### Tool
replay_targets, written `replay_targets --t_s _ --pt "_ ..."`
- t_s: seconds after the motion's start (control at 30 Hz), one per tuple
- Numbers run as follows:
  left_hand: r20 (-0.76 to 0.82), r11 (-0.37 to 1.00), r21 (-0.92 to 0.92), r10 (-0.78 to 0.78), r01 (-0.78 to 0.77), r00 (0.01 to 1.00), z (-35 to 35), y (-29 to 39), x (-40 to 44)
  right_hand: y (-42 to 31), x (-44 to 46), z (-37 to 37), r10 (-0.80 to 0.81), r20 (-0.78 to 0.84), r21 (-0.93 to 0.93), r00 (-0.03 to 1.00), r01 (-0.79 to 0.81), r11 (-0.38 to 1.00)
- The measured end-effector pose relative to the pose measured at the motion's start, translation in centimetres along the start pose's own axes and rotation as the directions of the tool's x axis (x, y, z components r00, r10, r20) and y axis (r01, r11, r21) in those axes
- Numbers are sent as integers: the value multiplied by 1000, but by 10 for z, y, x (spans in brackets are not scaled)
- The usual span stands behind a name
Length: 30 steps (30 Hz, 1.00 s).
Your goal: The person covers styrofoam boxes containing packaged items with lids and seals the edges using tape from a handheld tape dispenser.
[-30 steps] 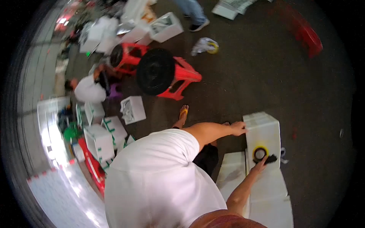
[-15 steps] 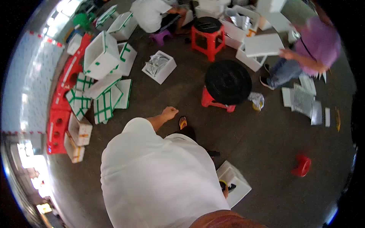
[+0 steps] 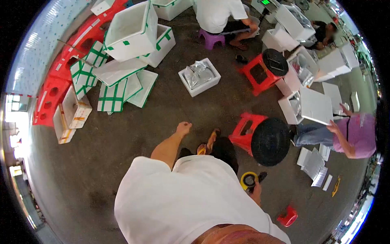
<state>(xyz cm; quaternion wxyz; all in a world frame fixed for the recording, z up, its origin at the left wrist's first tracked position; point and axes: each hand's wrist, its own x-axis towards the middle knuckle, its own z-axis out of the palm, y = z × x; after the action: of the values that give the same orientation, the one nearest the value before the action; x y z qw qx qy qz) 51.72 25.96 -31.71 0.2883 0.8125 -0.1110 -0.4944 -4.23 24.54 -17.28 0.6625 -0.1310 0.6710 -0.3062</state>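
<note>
My left hand (image 3: 184,128) hangs in front of my body with its fingers curled, and nothing shows in it. In my right hand (image 3: 256,192), low at my right side, is a tape dispenser (image 3: 248,180) with a yellow ring and a dark handle. Ahead of my left hand, a white foam box (image 3: 203,89) stands open on the floor with a silver foil bag (image 3: 199,73) inside. A red stool (image 3: 245,132) with a round black top (image 3: 271,142) stands in front of my right hand.
Foam boxes (image 3: 131,44) and green-taped lids (image 3: 111,95) are piled at left by a red barrier (image 3: 51,99). Another red stool (image 3: 258,72) stands farther ahead. A person in white (image 3: 219,16) sits; one in purple (image 3: 359,136) holds a foam lid (image 3: 317,105). A red basin (image 3: 288,216) lies at lower right.
My view has turned, and the open foam box with foil now appears farther right. My right hand and the tape dispenser show more clearly. The foam box beside that hand is out of sight.
</note>
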Motion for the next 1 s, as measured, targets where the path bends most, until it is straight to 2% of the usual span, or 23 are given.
replay_targets --t_s 0.03,0.07,0.1,0.17,0.27,0.3,0.33,0.37,0.4,0.43,0.47,0.5,0.53,0.57,0.63,0.7,0.73,0.77,0.8,0.83,0.87,0.97,1.0 --pt "-5 1000 -14 -3 3 1000 -8 9 17 -28 15 32 6 -44 -113 999 -11 994" --pt "-44 994 -108 -29 24 999 -18 18 32 -59 28 70 4 -81 -224 997 -22 974" --pt "-85 978 -202 -63 45 994 -30 24 46 -88 38 110 5 -64 -239 998 -20 971" --pt "-132 976 -215 -72 42 989 -57 32 76 -135 60 190 14 71 -107 997 -6 994" --pt "-208 957 -281 -133 71 969 -92 7 125 -184 154 283 42 40 -214 998 -32 976" --pt "-230 946 -312 -164 87 959 -113 8 142 -197 179 319 27 143 -226 989 6 974" --pt "-229 902 -402 -267 159 936 -130 28 130 -204 259 319 117 55 -478 992 -77 875" --pt "-208 848 -481 -356 222 911 -143 57 121 -209 269 349 79 156 -475 985 5 880" --pt "-274 864 -466 -345 190 898 -153 61 133 -215 279 382 40 256 -458 966 85 885" --pt "-317 880 -444 -328 166 890 -161 62 147 -238 286 422 147 110 -397 983 -93 913" --pt "-278 858 -488 -330 163 902 -170 84 149 -253 270 466 48 8 -503 999 -37 864" --pt "-237 826 -539 -338 166 911 -176 110 152 -272 260 507 45 -55 -603 997 -70 794" --pt "-195 832 -518 -341 199 920 -176 130 161 -261 329 507 86 -59 -715 995 -103 692" --pt "-188 835 -516 -329 192 926 -181 146 173 -268 337 534 143 -52 -689 988 -139 711" --pt "-175 838 -501 -342 216 923 -185 159 218 -263 363 589 111 -40 -695 993 -107 711" --pt "-160 969 -232 -122 83 980 -168 153 277 -252 410 626 250 152 -666 956 -88 741" --pt "-173 960 -240 -187 143 967 -150 138 312 -245 417 651 268 129 -672 955 -115 732" --pt "-183 949 -249 -243 194 953 -133 126 359 -237 432 682 182 168 -675 969 -21 737" --pt "-125 950 -114 -305 292 944 -126 131 390 -221 454 699 108 200 -678 974 58 732" --pt "-66 930 32 -365 367 929 -119 136 421 -202 486 707 135 172 -687 976 21 726" --pt "-60 922 99 -371 375 927 -105 132 456 -182 528 716 103 143 -733 984 36 680" --pt "-62 933 2 -360 361 931 -65 102 546 -122 635 737 88 49 -781 995 -16 624" --pt "-50 929 -81 -366 361 929 -54 88 570 -107 670 736 125 119 -775 985 13 631"
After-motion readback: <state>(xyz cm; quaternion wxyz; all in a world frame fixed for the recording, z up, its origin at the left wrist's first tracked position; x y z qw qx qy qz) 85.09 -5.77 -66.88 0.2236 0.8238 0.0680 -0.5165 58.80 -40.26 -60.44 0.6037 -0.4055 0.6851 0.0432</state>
